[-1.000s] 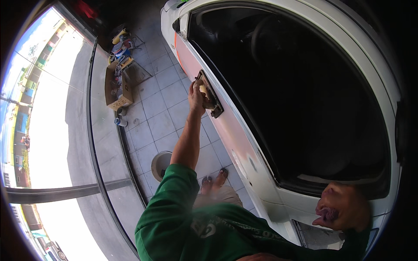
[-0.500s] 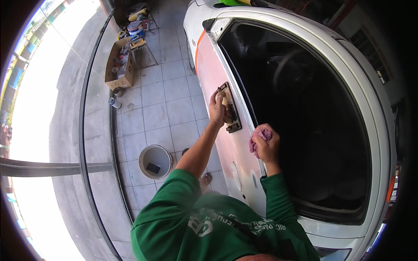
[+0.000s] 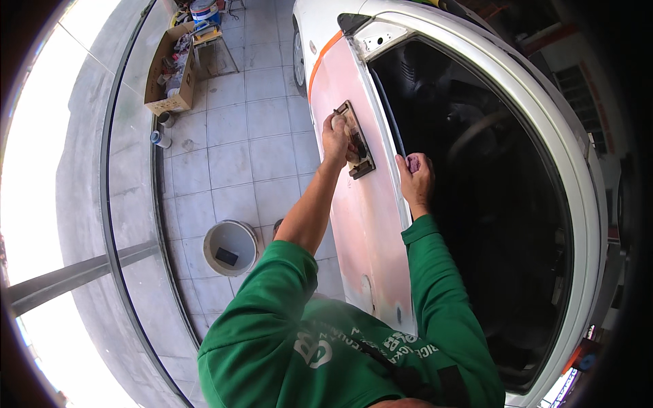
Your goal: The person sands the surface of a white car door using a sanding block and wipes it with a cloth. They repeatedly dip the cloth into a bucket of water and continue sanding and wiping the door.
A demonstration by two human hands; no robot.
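Note:
My left hand (image 3: 336, 143) is wrapped round the grip of a long hand sanding block (image 3: 359, 144), a dark rectangular board with a pale handle. The block lies against the car door (image 3: 367, 217), whose skin is pink in patches fading to white. My right hand (image 3: 416, 178) is closed round a crumpled purple cloth (image 3: 413, 163) and rests at the lower edge of the dark side window (image 3: 490, 204). Part of the cloth is hidden by my fingers. Orange tape (image 3: 322, 60) borders the front of the pink area.
A grey bucket (image 3: 207, 253) with a dark flat block (image 3: 226, 256) in it stands on the tiled floor (image 3: 235, 163) at left. Farther off are a cardboard box (image 3: 154, 88) of odds and ends, a small stool (image 3: 216, 51), a can (image 3: 165, 119) and a bottle (image 3: 160, 139). A metal-framed edge (image 3: 109, 177) runs along the left.
The view has shifted. My left hand still grips the sanding block on the pink door. My right hand has slid forward along the window edge, and less of the cloth shows.

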